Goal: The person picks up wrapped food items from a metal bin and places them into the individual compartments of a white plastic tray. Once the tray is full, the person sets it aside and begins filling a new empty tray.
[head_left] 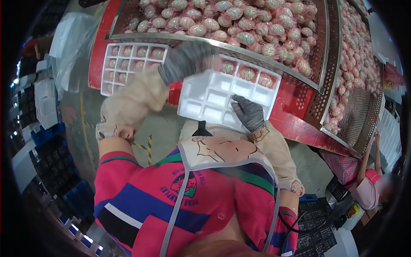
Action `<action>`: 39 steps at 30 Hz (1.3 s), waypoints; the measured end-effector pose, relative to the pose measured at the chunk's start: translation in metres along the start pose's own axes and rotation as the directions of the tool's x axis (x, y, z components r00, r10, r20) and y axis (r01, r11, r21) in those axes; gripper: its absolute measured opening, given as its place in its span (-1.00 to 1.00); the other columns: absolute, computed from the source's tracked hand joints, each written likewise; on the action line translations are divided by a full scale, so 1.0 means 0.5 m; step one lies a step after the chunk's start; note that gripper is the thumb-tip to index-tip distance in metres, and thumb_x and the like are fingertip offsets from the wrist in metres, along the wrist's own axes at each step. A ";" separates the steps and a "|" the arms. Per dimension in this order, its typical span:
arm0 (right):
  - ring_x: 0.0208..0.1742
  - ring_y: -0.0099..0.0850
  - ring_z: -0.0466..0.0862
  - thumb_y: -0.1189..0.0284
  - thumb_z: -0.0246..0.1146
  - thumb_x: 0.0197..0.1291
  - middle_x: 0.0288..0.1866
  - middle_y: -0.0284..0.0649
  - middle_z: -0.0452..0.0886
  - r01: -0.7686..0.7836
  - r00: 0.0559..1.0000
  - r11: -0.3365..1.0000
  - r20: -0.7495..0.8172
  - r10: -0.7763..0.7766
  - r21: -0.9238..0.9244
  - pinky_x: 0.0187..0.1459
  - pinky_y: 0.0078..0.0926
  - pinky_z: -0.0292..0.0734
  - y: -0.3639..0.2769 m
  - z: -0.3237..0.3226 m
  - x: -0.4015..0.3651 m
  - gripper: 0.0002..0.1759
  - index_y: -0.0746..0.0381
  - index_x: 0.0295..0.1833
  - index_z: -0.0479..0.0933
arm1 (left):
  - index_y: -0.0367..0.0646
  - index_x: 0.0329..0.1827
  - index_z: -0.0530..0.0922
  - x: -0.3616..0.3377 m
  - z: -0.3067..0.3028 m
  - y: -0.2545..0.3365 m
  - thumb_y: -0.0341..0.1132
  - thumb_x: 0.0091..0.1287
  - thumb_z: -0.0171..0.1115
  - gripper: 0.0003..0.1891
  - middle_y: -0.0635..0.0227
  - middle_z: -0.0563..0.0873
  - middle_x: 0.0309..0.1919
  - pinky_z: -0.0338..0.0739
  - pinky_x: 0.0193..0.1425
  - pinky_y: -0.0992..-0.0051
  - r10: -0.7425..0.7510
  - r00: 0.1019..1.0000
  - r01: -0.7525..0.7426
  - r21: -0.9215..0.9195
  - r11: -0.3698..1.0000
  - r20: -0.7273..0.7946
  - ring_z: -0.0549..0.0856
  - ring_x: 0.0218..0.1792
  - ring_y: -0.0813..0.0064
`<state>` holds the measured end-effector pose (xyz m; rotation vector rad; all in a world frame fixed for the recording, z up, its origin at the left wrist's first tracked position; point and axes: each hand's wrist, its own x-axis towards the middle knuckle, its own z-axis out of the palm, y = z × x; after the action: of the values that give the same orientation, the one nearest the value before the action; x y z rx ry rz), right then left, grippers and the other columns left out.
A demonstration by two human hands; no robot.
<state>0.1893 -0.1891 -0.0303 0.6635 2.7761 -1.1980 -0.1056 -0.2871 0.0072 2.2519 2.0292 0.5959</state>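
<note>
A white compartment tray (201, 81) lies in front of my body, with several wrapped, egg-like items (247, 73) in its back row and bare cells nearer me. My left hand (190, 60), in a grey glove, is over the tray's back left corner; its fingers are smeared by motion, so what it may hold is hidden. My right hand (249, 113), also gloved, rests on the tray's front right part with its fingers slightly apart and nothing visible in them. Left of it stands a second white tray (104, 79) holding several wrapped items, partly covered by my left sleeve.
A metal-rimmed bin (188, 39) heaped with wrapped items stands behind the trays. To its right is a perforated metal bin (361, 98) with more. Both trays rest on a red surface (293, 96). Another person (370, 188) is at the far right.
</note>
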 end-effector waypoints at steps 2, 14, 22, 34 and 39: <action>-0.10 -0.24 0.68 0.20 0.11 0.29 -0.05 -0.15 0.66 0.034 0.999 0.998 0.002 -0.034 0.049 -0.12 -0.30 0.58 -0.019 0.004 0.026 -0.61 0.10 0.16 0.49 | 0.02 0.24 0.46 -0.072 0.045 0.057 -0.19 0.00 0.39 -0.36 0.18 0.50 0.17 0.39 0.22 0.29 -0.059 0.976 0.026 0.158 0.987 0.210 0.50 0.16 0.17; -0.32 -0.07 0.67 0.06 -0.09 0.37 -0.33 0.02 0.64 0.170 0.968 0.961 0.220 -0.121 -0.218 -0.36 -0.10 0.50 -0.088 0.110 0.227 -0.56 0.20 0.06 0.39 | -0.02 0.13 0.57 -0.200 0.111 0.069 -0.13 0.05 0.41 -0.47 0.05 0.31 0.35 0.22 0.40 0.21 -0.659 0.749 0.656 -0.233 0.718 0.076 0.33 0.33 0.07; -0.36 -0.07 0.68 0.28 0.00 0.29 -0.42 0.00 0.64 0.274 0.950 0.940 0.207 -0.232 -0.205 -0.40 -0.04 0.48 -0.100 0.085 0.244 -0.77 0.20 -0.13 0.43 | 0.08 0.13 0.57 -0.143 0.103 0.066 -0.04 0.09 0.35 -0.50 0.05 0.27 0.38 0.26 0.35 0.18 -0.721 0.641 0.724 0.103 0.682 0.263 0.35 0.32 0.09; 0.12 -0.09 0.58 0.06 0.24 0.08 0.05 -0.02 0.60 -0.264 0.962 0.797 -0.205 0.179 -0.543 0.14 -0.18 0.44 0.084 -0.191 0.424 -0.51 0.12 0.05 0.56 | -0.04 -0.12 0.64 -0.113 0.124 0.065 -0.07 0.14 0.25 -0.67 0.11 0.57 0.02 0.47 0.06 0.15 -0.746 0.584 0.660 0.349 0.665 0.319 0.61 0.03 0.14; 0.12 -0.06 0.57 0.13 0.28 0.00 0.05 0.03 0.59 -0.282 0.934 0.827 0.058 0.353 -0.487 0.15 -0.15 0.43 0.081 -0.193 0.438 -0.51 0.15 0.04 0.57 | 0.00 0.04 0.59 -0.158 0.128 0.108 -0.02 0.10 0.33 -0.54 0.02 0.46 0.20 0.36 0.27 0.21 -0.711 0.702 0.711 0.026 0.703 0.032 0.46 0.21 0.07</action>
<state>0.0189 -0.0164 -0.0360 0.8921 2.5416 -0.4539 -0.0393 -0.3572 -0.0558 1.2460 2.6113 0.4404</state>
